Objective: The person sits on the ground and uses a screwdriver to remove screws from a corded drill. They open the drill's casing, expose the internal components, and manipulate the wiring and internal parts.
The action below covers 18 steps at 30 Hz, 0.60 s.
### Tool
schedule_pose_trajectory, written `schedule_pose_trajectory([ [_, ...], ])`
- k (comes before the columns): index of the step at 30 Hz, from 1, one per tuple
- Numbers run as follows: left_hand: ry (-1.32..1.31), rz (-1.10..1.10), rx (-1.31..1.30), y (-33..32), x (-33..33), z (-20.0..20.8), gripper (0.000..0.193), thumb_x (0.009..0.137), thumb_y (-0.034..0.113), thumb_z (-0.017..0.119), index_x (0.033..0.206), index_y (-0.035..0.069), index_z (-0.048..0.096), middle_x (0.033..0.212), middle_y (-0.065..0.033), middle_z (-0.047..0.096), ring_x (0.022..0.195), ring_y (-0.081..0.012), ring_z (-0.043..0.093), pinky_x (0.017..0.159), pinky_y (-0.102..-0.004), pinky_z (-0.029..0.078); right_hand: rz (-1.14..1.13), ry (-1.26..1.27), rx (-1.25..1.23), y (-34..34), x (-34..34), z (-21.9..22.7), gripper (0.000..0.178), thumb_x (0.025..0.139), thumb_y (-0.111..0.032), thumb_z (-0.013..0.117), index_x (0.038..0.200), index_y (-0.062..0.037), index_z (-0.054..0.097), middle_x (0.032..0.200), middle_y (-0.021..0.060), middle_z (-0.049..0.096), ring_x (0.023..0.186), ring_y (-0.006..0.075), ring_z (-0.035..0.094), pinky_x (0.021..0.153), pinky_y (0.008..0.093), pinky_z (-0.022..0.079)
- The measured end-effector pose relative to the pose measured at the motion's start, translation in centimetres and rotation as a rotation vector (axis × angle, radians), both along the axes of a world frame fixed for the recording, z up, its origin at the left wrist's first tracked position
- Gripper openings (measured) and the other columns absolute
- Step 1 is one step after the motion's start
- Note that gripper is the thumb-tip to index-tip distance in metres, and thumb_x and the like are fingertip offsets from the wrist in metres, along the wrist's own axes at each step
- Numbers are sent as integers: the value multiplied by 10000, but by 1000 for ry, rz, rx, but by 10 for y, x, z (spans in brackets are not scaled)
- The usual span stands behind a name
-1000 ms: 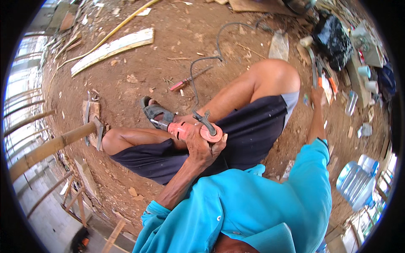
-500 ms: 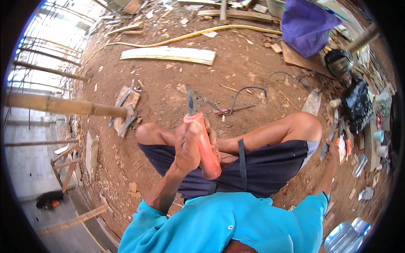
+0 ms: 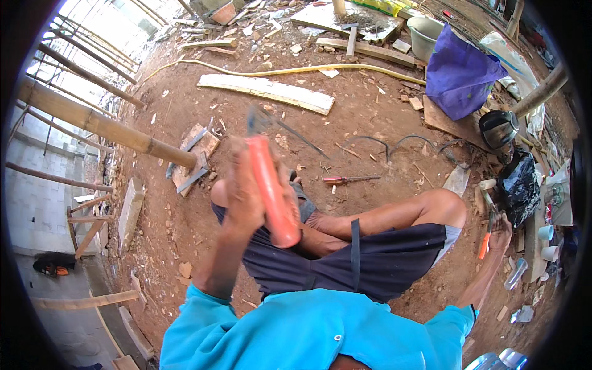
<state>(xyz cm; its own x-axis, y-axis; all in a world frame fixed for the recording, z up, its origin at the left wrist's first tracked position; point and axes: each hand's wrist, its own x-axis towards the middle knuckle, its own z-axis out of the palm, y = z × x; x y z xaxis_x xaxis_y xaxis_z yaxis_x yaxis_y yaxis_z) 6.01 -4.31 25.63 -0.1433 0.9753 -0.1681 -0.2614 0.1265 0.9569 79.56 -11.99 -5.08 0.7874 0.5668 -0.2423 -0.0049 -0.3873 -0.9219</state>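
My left hand [image 3: 237, 191] is raised over my lap, its fingers wrapped round the thick orange-red handle of a tool [image 3: 271, 194]. A flat grey metal piece [image 3: 256, 120] juts from the handle's far end, smeared by motion. Out at the far right, my right hand [image 3: 501, 233] is low over a group of tools on the ground. It appears closed on a slim orange-handled tool [image 3: 485, 245], whose other end I cannot make out. A hammer-like tool with a pale head [image 3: 487, 185] lies just beyond the right hand. A red-handled screwdriver [image 3: 336, 180] rests on the dirt beyond my crossed legs.
A bamboo pole [image 3: 123, 132] slants in from the left, near a wooden block [image 3: 196, 161] with metal pieces. Farther off are a pale plank [image 3: 265, 92], a yellow hose [image 3: 296, 69] and a purple bag [image 3: 462, 74]. A kettle [image 3: 498, 128] and a black plastic bag [image 3: 518, 185] stand right.
The view has tilted, showing more of the far ground. My left hand has moved left with the orange-red-handled tool. At my right hand, the slim orange-handled tool has shifted left.
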Motion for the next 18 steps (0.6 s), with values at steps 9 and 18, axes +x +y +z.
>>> schedule_pose_trajectory([
  [9, 638, -50, 72, -25, -31, 57, 627, 1050, 640, 499, 1003, 29, 634, 676, -13, 574, 569, -95, 544, 503, -260, 419, 0, -188, 191, 46, 21, 104, 491, 1026, -421, 668, 1207, 35, 675, 856, 88, 678, 704, 170, 609, 675, 344, 520],
  [18, 509, -87, -318, -129, -13, -51, 506, 1022, 526, 651, 1105, 27, 640, 734, 3, 620, 678, -97, 576, 632, -286, 482, 224, -337, 166, 22, -85, 257, 475, 1060, -367, 605, 1370, -12, 552, 869, 108, 695, 729, 201, 649, 694, 368, 541],
])
